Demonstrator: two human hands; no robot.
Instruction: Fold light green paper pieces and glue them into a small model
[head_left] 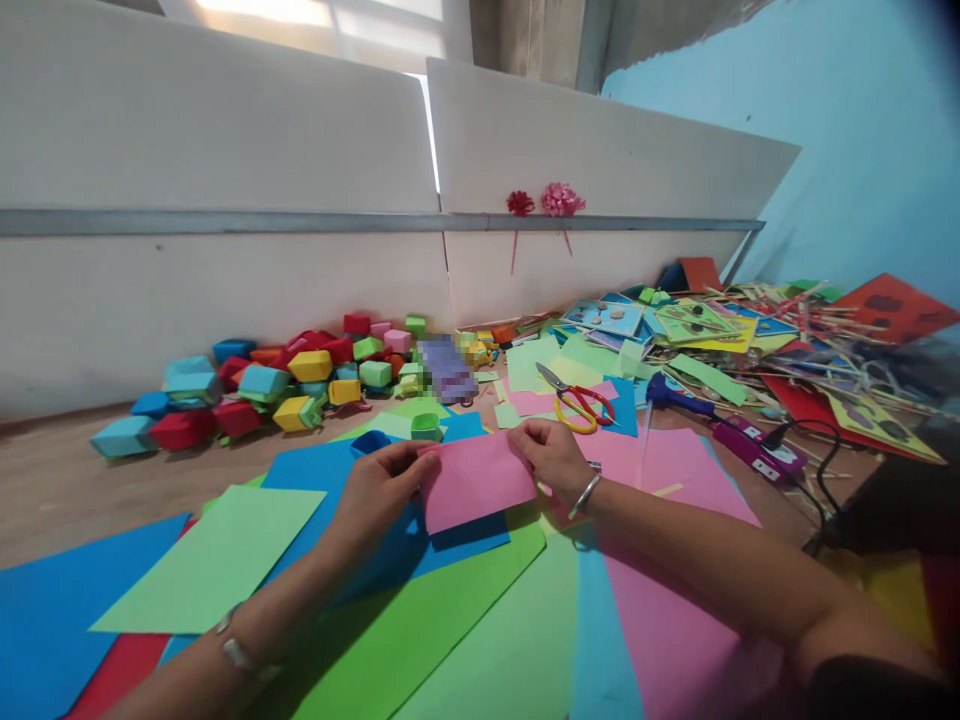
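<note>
A flat rectangle of pink paper [478, 484] is held up between my two hands, above layered sheets of coloured paper. My left hand [381, 487] pinches its left edge between thumb and fingers. At the upper right corner, my right hand [553, 458] grips it the same way. Just beyond the paper stands a small green paper box [426, 428], with a blue paper box [373, 443] beside it, partly behind my left hand. Scissors [577, 402] with red and yellow handles lie past my right hand, their blades slightly apart.
Folded paper boxes [255, 383] in several colours are heaped at the back left. A blue glue gun [679, 397] lies right of the scissors, near a purple power strip [757, 450]. Sticks and decorated cards [697, 323] pile up at the far right. A white panel [300, 270] borders the back.
</note>
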